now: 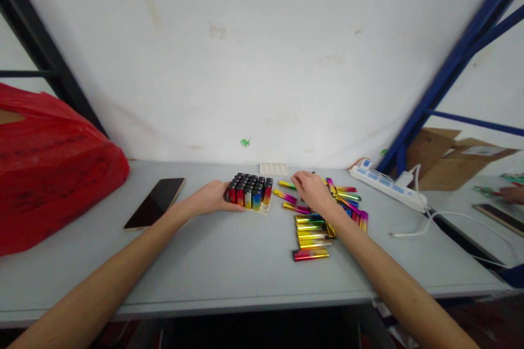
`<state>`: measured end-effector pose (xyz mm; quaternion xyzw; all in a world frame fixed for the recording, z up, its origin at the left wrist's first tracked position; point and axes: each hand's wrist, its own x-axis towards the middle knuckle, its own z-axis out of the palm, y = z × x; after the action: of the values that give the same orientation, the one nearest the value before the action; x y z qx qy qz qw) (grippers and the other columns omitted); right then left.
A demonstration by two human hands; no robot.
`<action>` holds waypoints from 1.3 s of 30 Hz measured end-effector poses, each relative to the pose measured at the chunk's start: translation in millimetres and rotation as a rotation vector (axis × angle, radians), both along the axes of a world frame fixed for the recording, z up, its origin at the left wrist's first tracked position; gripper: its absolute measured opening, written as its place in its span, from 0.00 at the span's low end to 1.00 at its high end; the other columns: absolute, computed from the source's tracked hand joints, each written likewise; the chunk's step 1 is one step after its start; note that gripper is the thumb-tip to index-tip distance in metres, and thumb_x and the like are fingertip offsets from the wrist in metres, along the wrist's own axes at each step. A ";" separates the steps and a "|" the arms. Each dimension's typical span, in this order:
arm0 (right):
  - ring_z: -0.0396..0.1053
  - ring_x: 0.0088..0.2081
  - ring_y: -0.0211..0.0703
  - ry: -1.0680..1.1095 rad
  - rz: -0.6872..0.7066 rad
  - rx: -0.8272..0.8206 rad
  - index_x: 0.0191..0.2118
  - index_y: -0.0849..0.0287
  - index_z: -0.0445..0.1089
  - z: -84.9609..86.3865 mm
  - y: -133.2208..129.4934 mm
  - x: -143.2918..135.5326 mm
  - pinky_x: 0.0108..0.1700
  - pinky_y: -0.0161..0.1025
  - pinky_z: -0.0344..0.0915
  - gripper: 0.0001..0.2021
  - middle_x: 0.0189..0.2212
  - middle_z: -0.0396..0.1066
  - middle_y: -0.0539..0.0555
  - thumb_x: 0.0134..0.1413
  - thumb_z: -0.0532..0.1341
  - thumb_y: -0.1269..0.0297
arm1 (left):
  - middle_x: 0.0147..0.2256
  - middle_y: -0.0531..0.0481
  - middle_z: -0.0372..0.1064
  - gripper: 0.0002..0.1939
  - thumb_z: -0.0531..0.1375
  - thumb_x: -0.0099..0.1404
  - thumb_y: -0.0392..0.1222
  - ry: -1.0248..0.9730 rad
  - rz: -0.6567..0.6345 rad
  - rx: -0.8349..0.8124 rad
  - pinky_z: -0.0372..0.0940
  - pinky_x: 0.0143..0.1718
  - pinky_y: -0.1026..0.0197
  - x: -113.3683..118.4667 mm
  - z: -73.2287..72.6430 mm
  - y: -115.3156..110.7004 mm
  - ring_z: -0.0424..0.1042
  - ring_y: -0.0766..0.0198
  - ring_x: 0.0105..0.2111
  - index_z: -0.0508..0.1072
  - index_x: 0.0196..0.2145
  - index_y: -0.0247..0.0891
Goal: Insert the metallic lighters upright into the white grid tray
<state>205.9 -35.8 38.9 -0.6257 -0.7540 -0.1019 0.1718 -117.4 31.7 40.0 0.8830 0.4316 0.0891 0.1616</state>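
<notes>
Beside the tray of upright lighters (250, 192), steadied by the left hand (213, 198), light, slick loose lighters (311, 229) are fingered by the right hand (311, 191), nothing visibly grasped; best pinched at mid-body.

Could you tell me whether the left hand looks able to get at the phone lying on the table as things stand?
Probably yes. The left hand rests against the tray of upright lighters, and the phone lies flat just to its left with only bare table between them. The red bag sits farther left, clear of that path.
</notes>
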 end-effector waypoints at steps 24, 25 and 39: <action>0.70 0.48 0.54 0.247 -0.079 0.146 0.55 0.65 0.71 -30.1 36.2 77.0 0.55 0.48 0.66 0.19 0.44 0.71 0.64 0.60 0.58 0.71 | 0.36 0.48 0.79 0.36 0.64 0.51 0.76 0.021 -0.019 0.017 0.64 0.33 0.62 -0.9 -2.6 2.9 0.77 0.54 0.35 0.76 0.40 0.40; 0.70 0.48 0.54 0.286 -0.038 0.173 0.53 0.64 0.72 -29.8 35.8 74.8 0.55 0.48 0.66 0.17 0.43 0.71 0.63 0.59 0.59 0.69 | 0.36 0.48 0.79 0.36 0.64 0.50 0.76 0.019 -0.017 0.017 0.64 0.33 0.62 -0.7 -2.2 2.4 0.77 0.54 0.35 0.76 0.40 0.40; 0.47 0.17 0.32 1.258 0.299 -0.212 0.38 0.52 0.58 -15.4 6.4 -8.5 0.19 0.31 0.45 0.20 0.19 0.51 0.39 0.59 0.60 0.41 | 0.35 0.49 0.79 0.36 0.64 0.50 0.76 0.010 -0.011 0.005 0.63 0.31 0.62 -0.4 -0.4 0.2 0.77 0.55 0.34 0.77 0.41 0.40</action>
<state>197.4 -29.4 23.5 -0.4679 -0.5943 0.3836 0.5298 -117.8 31.9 39.5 0.8863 0.4271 0.0848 0.1575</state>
